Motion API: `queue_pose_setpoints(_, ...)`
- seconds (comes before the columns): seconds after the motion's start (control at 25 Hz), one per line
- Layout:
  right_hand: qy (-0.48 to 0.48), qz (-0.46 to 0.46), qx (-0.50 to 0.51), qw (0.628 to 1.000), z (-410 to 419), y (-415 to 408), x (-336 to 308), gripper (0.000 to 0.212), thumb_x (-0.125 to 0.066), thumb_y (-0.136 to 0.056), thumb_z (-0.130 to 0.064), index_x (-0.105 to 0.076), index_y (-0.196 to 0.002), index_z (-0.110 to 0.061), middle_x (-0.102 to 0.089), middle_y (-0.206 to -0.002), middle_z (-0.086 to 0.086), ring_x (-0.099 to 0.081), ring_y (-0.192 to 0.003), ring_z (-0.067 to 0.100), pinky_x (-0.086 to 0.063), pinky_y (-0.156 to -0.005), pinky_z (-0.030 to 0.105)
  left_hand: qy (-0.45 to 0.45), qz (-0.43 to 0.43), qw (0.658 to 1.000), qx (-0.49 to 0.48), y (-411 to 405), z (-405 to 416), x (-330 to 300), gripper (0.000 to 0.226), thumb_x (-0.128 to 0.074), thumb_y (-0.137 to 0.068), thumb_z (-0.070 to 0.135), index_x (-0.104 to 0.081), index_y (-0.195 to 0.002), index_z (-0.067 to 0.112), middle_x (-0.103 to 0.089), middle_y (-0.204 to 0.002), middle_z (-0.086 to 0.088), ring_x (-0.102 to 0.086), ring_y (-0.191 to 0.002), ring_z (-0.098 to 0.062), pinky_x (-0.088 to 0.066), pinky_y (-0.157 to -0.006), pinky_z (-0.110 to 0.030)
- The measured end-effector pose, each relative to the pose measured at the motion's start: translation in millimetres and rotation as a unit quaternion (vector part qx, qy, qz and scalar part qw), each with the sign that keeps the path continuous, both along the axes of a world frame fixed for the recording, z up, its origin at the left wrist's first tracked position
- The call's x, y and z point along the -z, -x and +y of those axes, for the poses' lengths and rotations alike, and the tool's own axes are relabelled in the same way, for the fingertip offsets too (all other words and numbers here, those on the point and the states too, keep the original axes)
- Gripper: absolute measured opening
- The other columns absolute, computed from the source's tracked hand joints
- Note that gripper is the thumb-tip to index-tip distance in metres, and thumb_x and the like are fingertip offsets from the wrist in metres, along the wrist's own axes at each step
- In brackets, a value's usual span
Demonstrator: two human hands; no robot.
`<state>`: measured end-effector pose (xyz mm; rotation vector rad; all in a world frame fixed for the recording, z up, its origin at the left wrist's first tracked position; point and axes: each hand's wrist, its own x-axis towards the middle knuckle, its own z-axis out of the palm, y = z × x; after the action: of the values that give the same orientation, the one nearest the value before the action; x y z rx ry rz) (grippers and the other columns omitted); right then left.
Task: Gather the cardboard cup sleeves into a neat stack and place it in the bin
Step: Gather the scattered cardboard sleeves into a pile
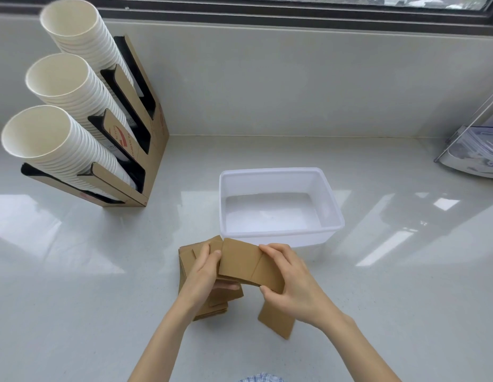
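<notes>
Both hands hold a small stack of brown cardboard cup sleeves [241, 261] just above the counter. My left hand [205, 274] grips its left end and my right hand [290, 282] grips its right end. Under my left hand lies a loose pile of more sleeves [186, 253], partly hidden. One single sleeve [277, 321] lies flat below my right hand. The empty translucent white bin [278, 172] stands right behind the held stack.
A cardboard cup holder [154, 139] with three tilted stacks of white paper cups [60, 81] stands at the back left. A rack with plastic boxes [477, 153] sits at the far right. The grey counter [74, 257] ends at a wall under a window.
</notes>
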<state>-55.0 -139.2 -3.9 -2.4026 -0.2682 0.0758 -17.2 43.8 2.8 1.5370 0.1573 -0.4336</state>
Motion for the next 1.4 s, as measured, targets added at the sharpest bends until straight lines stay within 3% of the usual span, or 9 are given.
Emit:
queue_pose_setpoints(0.12, 0.006, -0.008, -0.011, 1.000, 4, -2, 1, 0.066, -0.055, -0.076, -0.034, -0.027, -0.136, -0.032, -0.030, -0.132, -0.016, -0.034, -0.120, 0.005, -0.025, -0.104, 0.021, -0.001, -0.012, 1.000, 0.004, 2, -4, 3, 0.019, -0.034, -0.094, 0.034, -0.051, -0.091, 0.027, -0.057, -0.088, 0.001, -0.069, -0.059, -0.012, -0.057, -0.051, -0.022)
queue_pose_setpoints(0.4, -0.059, 0.062, 0.059, 0.995, -9, 6, 13, 0.060, -0.047, -0.089, -0.040, -0.020, -0.141, -0.029, -0.024, -0.139, -0.013, -0.029, -0.129, 0.005, -0.023, -0.105, 0.021, -0.026, -0.041, 0.999, -0.011, 1, 1, 10, 0.009, -0.043, -0.092, 0.023, -0.048, -0.092, 0.031, -0.059, -0.097, 0.004, -0.067, -0.065, 0.001, -0.056, -0.049, -0.019)
queue_pose_setpoints(0.64, 0.099, 0.184, 0.122, 0.970, -31, 10, 31, 0.076, -0.055, -0.082, -0.045, -0.016, -0.143, -0.020, -0.025, -0.141, 0.005, -0.024, -0.132, 0.021, -0.027, -0.108, 0.033, -0.039, -0.039, 0.997, -0.056, 0, 12, 11, 0.008, -0.042, -0.093, 0.022, -0.047, -0.099, 0.022, -0.053, -0.100, 0.003, -0.065, -0.065, 0.000, -0.055, -0.048, -0.017)
queue_pose_setpoints(0.84, 0.163, 0.221, 0.186, 0.944, -21, 4, 34, 0.076, -0.070, -0.069, -0.043, -0.031, -0.126, -0.013, -0.027, -0.129, 0.010, -0.027, -0.123, 0.026, -0.030, -0.102, 0.033, -0.049, -0.038, 0.996, -0.063, -1, 14, 11, 0.015, -0.042, -0.093, 0.022, -0.043, -0.107, 0.017, -0.052, -0.096, 0.006, -0.063, -0.069, -0.004, -0.054, -0.046, -0.015)
queue_pose_setpoints(1.0, 0.049, 0.213, 0.217, 0.951, -23, 3, 33, 0.053, -0.068, -0.076, -0.021, -0.035, -0.116, -0.014, -0.047, -0.117, 0.008, -0.047, -0.106, 0.024, -0.043, -0.087, 0.030, -0.055, -0.039, 0.996, -0.062, -1, 14, 11, 0.016, -0.042, -0.093, 0.023, -0.043, -0.108, 0.018, -0.052, -0.097, 0.007, -0.063, -0.069, -0.004, -0.054, -0.047, -0.015)
queue_pose_setpoints(1.08, -0.082, 0.220, 0.238, 0.943, -25, 6, 28, 0.039, -0.059, -0.082, -0.010, -0.037, -0.114, -0.015, -0.060, -0.100, 0.004, -0.058, -0.083, 0.016, -0.049, -0.067, 0.016, -0.058, -0.038, 0.996, -0.063, -1, 15, 11, 0.016, -0.042, -0.093, 0.024, -0.043, -0.108, 0.018, -0.052, -0.097, 0.007, -0.063, -0.070, -0.005, -0.054, -0.047, -0.015)
queue_pose_setpoints(1.16, -0.147, 0.192, 0.255, 0.936, -30, 7, 21, 0.037, -0.055, -0.085, -0.006, -0.041, -0.117, -0.018, -0.059, -0.085, -0.004, -0.058, -0.072, 0.009, -0.045, -0.054, 0.006, -0.059, -0.037, 0.996, -0.062, -1, 15, 11, 0.016, -0.042, -0.093, 0.024, -0.042, -0.108, 0.018, -0.051, -0.098, 0.007, -0.062, -0.073, -0.006, -0.054, -0.047, -0.014)
queue_pose_setpoints(1.24, -0.176, 0.152, 0.267, 0.935, -36, 5, 11, 0.035, -0.054, -0.086, -0.008, -0.044, -0.116, -0.023, -0.063, -0.082, -0.005, -0.058, -0.073, 0.011, -0.045, -0.057, 0.009, -0.060, -0.038, 0.996, -0.061, -2, 16, 11, 0.017, -0.041, -0.093, 0.024, -0.042, -0.109, 0.018, -0.050, -0.101, 0.004, -0.063, -0.072, -0.006, -0.054, -0.047, -0.015)
queue_pose_setpoints(1.4, -0.191, 0.092, 0.235, 0.949, -37, -4, -18, 0.027, -0.053, -0.086, -0.014, -0.051, -0.089, -0.040, -0.068, -0.083, -0.014, -0.060, -0.068, 0.004, -0.042, -0.055, 0.005, -0.055, -0.042, 0.996, -0.055, -1, 12, 9, 0.015, -0.041, -0.093, 0.022, -0.043, -0.107, 0.018, -0.050, -0.101, 0.001, -0.059, -0.078, -0.009, -0.055, -0.048, -0.016)
